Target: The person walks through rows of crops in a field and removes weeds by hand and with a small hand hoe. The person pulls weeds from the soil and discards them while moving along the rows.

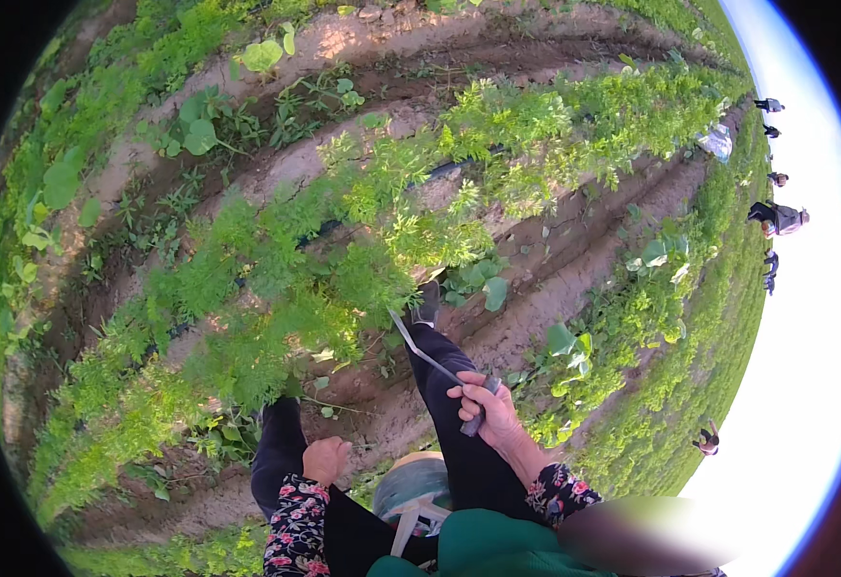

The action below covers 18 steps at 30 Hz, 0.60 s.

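Note:
My right hand [489, 411] grips the dark handle of a thin metal weeding tool [438, 366] above my right leg. Its narrow, bent blade points at the edge of a row of feathery, carrot-like plants [283, 288], close to my shoe [427, 303]. Over my left leg, my left hand [326, 460] is curled into a fist; its palm side is hidden, and nothing sticks out of it. A broad-leaved weed [489, 281] grows beside my shoe. Between my legs is a round greenish object [413, 487] with whitish straps [413, 519].
Dark drip tape [453, 168] runs along the plant row. Bare soil furrows [536, 288] with scattered weeds [200, 133] lie on both sides. A pale plastic bag [716, 142] sits farther along. Several people [781, 216] are in the distant field.

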Motion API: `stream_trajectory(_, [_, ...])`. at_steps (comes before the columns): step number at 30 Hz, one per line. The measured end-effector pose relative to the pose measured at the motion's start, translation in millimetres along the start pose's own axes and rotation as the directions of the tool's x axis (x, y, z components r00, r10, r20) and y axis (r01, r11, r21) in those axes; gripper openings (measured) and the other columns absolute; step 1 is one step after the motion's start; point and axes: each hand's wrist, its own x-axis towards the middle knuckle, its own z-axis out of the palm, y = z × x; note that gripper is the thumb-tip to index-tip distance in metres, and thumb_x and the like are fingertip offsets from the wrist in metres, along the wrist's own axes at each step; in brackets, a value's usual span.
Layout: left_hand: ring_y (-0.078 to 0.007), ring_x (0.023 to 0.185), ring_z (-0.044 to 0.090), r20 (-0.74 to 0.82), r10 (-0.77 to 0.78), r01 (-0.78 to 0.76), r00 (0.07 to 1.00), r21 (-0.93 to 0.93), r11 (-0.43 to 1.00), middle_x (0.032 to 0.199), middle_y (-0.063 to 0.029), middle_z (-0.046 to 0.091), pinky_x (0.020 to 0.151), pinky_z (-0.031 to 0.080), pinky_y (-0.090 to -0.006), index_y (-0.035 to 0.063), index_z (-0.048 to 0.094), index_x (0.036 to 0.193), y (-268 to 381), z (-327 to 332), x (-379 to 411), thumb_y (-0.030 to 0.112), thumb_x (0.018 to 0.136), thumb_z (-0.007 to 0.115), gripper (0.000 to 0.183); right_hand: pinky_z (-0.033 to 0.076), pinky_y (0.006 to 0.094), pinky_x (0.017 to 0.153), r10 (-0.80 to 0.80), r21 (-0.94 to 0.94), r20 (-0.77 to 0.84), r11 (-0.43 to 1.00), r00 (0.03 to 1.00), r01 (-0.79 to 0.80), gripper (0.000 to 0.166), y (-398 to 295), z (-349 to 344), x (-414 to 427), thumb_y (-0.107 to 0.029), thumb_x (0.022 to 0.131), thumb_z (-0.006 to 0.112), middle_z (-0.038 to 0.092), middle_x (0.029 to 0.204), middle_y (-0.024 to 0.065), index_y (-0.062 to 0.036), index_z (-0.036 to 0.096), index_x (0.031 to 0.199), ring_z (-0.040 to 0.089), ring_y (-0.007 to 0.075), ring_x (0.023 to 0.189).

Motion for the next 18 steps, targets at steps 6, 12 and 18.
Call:
stream_trajectory(6, [-0.0341, 0.071, 0.061, 0.011, 0.038, -0.038, 0.999, 0.066, 0.997, 0.074, -0.0143, 0.062, 0.063, 0.049, -0.0447, 0.0079, 0.059, 0.075, 95.0, -4.4, -3.2, 0.026, 0.076, 0.065, 0.019, 0.042, 0.0248, 0.05, -0.011, 0.055, 0.14, 0.998, 0.99, 0.004, 0.022, -63.2, -20.8, 26.3, -0.004, 0.085, 0.057, 0.065, 0.088, 0.017, -0.0011, 0.056, 0.108, 0.046, 0.0085, 0.053])
stream_trajectory(12, [-0.0345, 0.071, 0.059, -0.158, 0.174, -0.151, 0.972, 0.144, 0.978, 0.073, -0.0148, 0.06, 0.065, 0.047, -0.0443, 0.0058, 0.056, 0.077, 204.9, -57.9, 30.5, 0.015, 0.076, 0.063, 0.012, 0.048, 0.0254, 0.05, -0.054, 0.162, 0.08, 0.986, 0.995, 0.041, 0.021, -96.7, -61.2, 31.4, -0.004, 0.083, 0.06, 0.066, 0.086, 0.0163, 0.0025, 0.054, 0.103, 0.054, 0.012, 0.054])
stream_trajectory(18, [-0.0342, 0.069, 0.059, -0.237, 0.184, -0.176, 0.954, 0.052, 0.983, 0.074, -0.0154, 0.06, 0.062, 0.047, -0.0409, 0.0028, 0.056, 0.082, 272.7, -104.8, 37.3, 0.01, 0.08, 0.06, 0.008, 0.047, 0.0264, 0.047, -0.028, 0.19, -0.018, 0.981, 0.999, 0.031, 0.011, -78.1, -89.0, 11.1, -0.005, 0.081, 0.061, 0.066, 0.079, 0.0139, 0.0007, 0.056, 0.09, 0.054, 0.0123, 0.05])
